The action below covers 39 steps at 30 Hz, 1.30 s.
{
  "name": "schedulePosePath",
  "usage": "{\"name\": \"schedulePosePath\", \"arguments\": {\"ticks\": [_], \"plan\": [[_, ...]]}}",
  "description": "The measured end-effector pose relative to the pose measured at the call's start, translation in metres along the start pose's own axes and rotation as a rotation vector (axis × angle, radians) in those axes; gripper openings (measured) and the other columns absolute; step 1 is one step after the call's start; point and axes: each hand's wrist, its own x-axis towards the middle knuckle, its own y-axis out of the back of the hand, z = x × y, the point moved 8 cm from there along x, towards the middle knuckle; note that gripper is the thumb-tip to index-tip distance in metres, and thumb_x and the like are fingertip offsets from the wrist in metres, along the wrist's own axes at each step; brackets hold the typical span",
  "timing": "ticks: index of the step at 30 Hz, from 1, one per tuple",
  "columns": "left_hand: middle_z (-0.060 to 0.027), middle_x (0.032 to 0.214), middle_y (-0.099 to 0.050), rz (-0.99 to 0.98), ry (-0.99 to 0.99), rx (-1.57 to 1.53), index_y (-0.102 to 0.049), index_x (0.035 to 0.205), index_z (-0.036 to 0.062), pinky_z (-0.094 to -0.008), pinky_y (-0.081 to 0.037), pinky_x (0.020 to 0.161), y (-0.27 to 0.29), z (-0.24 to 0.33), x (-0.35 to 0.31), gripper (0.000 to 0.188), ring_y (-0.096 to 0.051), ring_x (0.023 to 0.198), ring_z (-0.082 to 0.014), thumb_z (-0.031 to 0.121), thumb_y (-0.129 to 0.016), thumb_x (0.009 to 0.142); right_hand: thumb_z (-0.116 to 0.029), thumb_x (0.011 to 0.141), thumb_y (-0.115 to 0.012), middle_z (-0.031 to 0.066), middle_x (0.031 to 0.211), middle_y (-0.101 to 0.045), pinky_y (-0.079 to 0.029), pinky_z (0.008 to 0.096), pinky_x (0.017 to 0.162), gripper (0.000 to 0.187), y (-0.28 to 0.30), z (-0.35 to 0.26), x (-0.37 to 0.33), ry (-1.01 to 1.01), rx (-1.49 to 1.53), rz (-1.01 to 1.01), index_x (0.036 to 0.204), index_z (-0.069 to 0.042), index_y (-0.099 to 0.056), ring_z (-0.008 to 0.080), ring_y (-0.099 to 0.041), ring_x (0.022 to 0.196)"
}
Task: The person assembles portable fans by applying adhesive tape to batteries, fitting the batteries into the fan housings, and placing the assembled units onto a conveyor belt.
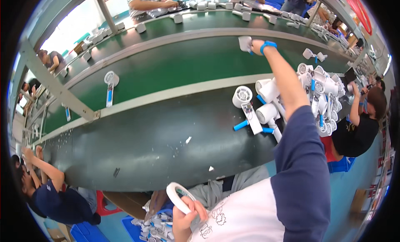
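white fan part (245,43) in right hand (256,46) grip over belt (175,62); left hand (185,217) grip clamped on tape roll (180,197).

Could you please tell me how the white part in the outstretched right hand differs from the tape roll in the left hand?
The white part is a blocky piece, held out over the green conveyor belt by the right hand; the tape roll is a thin open ring, held close to the body by the left hand. The part looks solid, the roll hollow. Both are white and each is gripped in one hand.
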Motion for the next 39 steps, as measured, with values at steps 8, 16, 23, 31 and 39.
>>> {"name": "schedulePosePath", "arguments": {"ticks": [8, 16, 23, 31, 39], "plan": [[-0.0159, 0.067, -0.058, -0.014, -0.074, 0.086, -0.039, 0.085, 0.0054, -0.0366, -0.05, 0.058, 0.008, 0.017, 0.002, 0.016, -0.059, 0.06, -0.0256, -0.005, -0.049, 0.078, -0.018, 0.087, -0.057, 0.0209, 0.106, -0.057, -0.044, 0.039, 0.086, 0.038, 0.059, -0.213, -0.232, 0.607, 0.483, 0.156, 0.119, 0.001, -0.051, 0.0337, -0.056, 0.097], [-0.0144, 0.066, -0.057, 0.12, -0.05, 0.136, -0.038, 0.086, 0.0049, -0.0357, -0.05, 0.058, 0.003, 0.016, 0.012, 0.015, -0.058, 0.059, -0.0239, -0.006, -0.047, 0.078, -0.005, 0.079, -0.061, 0.0144, 0.1, -0.055, -0.045, 0.0366, 0.083, 0.043, 0.013, -0.258, -0.364, 0.482, 0.355, 0.483, 0.12, -0.001, -0.05, 0.0311, -0.055, 0.095], [-0.0172, 0.08, -0.061, 0.217, 0.021, 0.13, -0.042, 0.094, 0.0, -0.0344, -0.051, 0.072, 0.004, 0.008, 0.018, 0.016, -0.061, 0.074, -0.0219, -0.006, -0.047, 0.08, -0.002, 0.073, -0.069, 0.0102, 0.087, -0.058, -0.046, 0.03, 0.066, 0.022, -0.032, -0.246, -0.392, 0.142, 0.786, 0.483, 0.094, -0.001, -0.061, 0.0232, -0.056, 0.075], [-0.012, 0.132, -0.049, 0.139, 0.181, 0.52, -0.048, 0.129, 0.0, -0.0276, -0.042, 0.091, -0.025, -0.014, 0.058, 0.049, -0.05, 0.116, -0.0162, -0.004, -0.053, 0.08, 0.006, 0.072, -0.071, 0.0073, 0.094, -0.062, -0.046, 0.0232, 0.066, 0.026, -0.044, -0.262, -0.427, 0.083, 1.264, 0.231, 0.095, 0.001, -0.061, 0.0112, -0.056, 0.078], [-0.0109, 0.119, -0.051, 0.14, 0.249, 0.644, -0.052, 0.128, 0.0028, -0.0269, -0.046, 0.082, -0.024, -0.026, 0.057, 0.051, -0.054, 0.1, -0.0135, -0.006, -0.054, 0.078, 0.008, 0.077, -0.065, 0.0107, 0.095, -0.062, -0.048, 0.0267, 0.077, 0.021, -0.073, -0.252, -0.432, -0.131, 1.798, -0.066, 0.095, 0.0, -0.058, 0.0155, -0.059, 0.087]]}}
